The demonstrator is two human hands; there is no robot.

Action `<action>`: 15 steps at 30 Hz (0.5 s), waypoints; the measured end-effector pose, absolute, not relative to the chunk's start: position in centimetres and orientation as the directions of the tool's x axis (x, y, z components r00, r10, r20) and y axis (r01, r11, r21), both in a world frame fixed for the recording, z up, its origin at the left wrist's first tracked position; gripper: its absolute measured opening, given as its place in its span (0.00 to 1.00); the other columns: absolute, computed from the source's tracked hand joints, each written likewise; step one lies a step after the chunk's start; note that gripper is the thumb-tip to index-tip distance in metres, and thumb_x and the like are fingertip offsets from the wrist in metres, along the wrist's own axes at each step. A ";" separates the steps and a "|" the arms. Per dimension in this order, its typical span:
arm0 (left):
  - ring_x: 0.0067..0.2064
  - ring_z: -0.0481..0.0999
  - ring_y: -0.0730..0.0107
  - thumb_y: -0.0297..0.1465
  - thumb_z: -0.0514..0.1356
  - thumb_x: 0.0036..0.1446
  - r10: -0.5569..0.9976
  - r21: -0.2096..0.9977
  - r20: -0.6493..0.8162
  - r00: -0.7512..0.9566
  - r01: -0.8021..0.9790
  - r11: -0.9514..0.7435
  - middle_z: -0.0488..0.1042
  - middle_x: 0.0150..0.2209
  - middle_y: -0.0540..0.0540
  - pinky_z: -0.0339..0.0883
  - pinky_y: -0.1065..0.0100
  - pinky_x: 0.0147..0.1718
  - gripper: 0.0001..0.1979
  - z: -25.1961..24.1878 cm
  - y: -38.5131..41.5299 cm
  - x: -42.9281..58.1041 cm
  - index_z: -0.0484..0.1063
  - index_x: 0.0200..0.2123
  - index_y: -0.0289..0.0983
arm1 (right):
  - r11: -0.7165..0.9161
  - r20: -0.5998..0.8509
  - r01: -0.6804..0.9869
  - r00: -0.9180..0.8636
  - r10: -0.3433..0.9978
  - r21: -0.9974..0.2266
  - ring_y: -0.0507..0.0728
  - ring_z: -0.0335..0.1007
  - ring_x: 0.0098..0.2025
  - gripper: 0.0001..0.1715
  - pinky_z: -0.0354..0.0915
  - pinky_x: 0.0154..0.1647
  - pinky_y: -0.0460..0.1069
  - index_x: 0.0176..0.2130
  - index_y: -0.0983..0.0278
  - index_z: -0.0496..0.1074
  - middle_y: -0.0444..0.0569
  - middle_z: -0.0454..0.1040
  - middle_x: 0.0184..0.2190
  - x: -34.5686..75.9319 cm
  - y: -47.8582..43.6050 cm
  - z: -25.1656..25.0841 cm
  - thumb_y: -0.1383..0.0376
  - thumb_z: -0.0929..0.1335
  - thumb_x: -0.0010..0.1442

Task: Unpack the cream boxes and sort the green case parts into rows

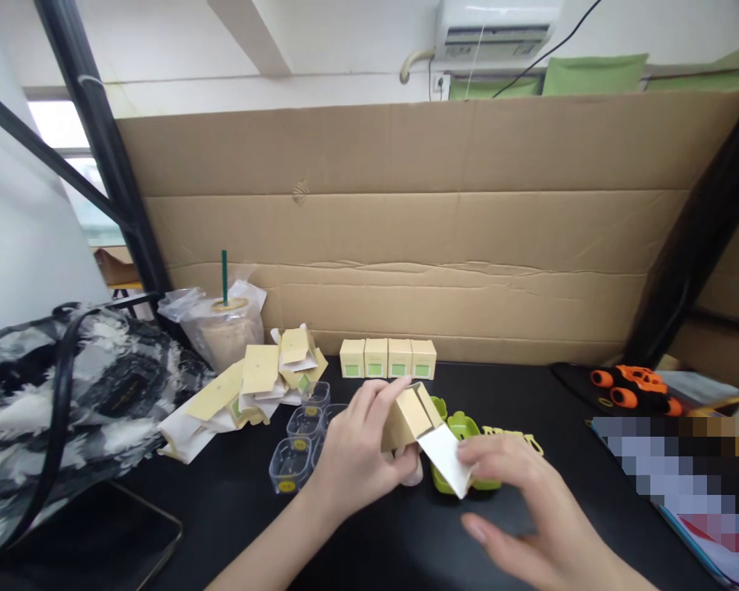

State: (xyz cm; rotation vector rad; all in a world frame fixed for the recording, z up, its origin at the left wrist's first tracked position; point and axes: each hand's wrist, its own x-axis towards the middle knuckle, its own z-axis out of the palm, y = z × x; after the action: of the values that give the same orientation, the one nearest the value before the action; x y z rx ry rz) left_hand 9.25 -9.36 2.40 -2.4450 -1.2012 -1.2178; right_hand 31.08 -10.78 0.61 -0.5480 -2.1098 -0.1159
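Note:
My left hand (358, 450) is wrapped around a small cream cardboard box (414, 413), held tilted above the table. The box's white-lined end flap (444, 458) hangs folded out toward the right. My right hand (533, 501) is beside that flap, thumb and fingers spread apart; the fingertips overlap the flap's edge, and whether they touch it I cannot tell. Behind the box and right hand, partly hidden, are green flower-shaped trays (463, 425) and a yellow-green cut-out strip (516, 435). Clear plastic cups (291, 465) with yellow labels stand left of my left hand.
Several closed cream boxes (387, 359) stand in a row by the cardboard wall (406, 230). Opened, flattened boxes (234, 394) lie at left, near a bagged drink cup (227, 332) and a fluffy black-and-white bag (123, 386). An orange-black toy (637, 390) lies at right.

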 end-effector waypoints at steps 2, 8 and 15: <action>0.45 0.72 0.59 0.24 0.60 0.44 0.596 0.186 0.723 0.350 0.732 -0.655 0.65 0.45 0.43 0.73 0.60 0.37 0.33 2.5 -9.3 9.1 0.55 0.55 0.42 | 0.912 0.799 0.404 -0.526 0.291 -0.067 0.58 0.75 0.40 0.18 0.72 0.40 0.53 0.47 0.60 0.61 0.50 0.76 0.39 30.9 -11.1 0.8 0.69 0.66 0.56; 0.46 0.71 0.60 0.20 0.55 0.49 0.469 0.092 0.778 0.419 0.662 -0.744 0.62 0.47 0.41 0.74 0.59 0.36 0.23 1.4 -8.9 9.3 0.57 0.48 0.41 | 0.854 0.777 0.502 -0.588 0.224 0.134 0.57 0.77 0.40 0.16 0.75 0.37 0.50 0.47 0.65 0.64 0.56 0.78 0.42 30.3 -11.3 0.7 0.72 0.65 0.57; 0.54 0.68 0.55 0.20 0.51 0.54 0.258 -0.281 0.748 0.612 0.644 -0.712 0.66 0.48 0.38 0.69 0.50 0.51 0.07 2.0 -9.1 9.4 0.62 0.32 0.37 | 0.824 0.732 0.564 -0.579 0.358 0.043 0.57 0.76 0.44 0.17 0.74 0.39 0.47 0.51 0.68 0.65 0.56 0.76 0.46 30.2 -11.2 0.6 0.70 0.61 0.62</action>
State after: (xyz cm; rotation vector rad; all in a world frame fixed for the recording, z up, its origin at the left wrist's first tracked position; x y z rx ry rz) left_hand 9.40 -9.08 1.97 -2.3001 -0.7091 -0.9502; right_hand 30.20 -11.17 0.59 -0.6719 -2.2462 -0.3511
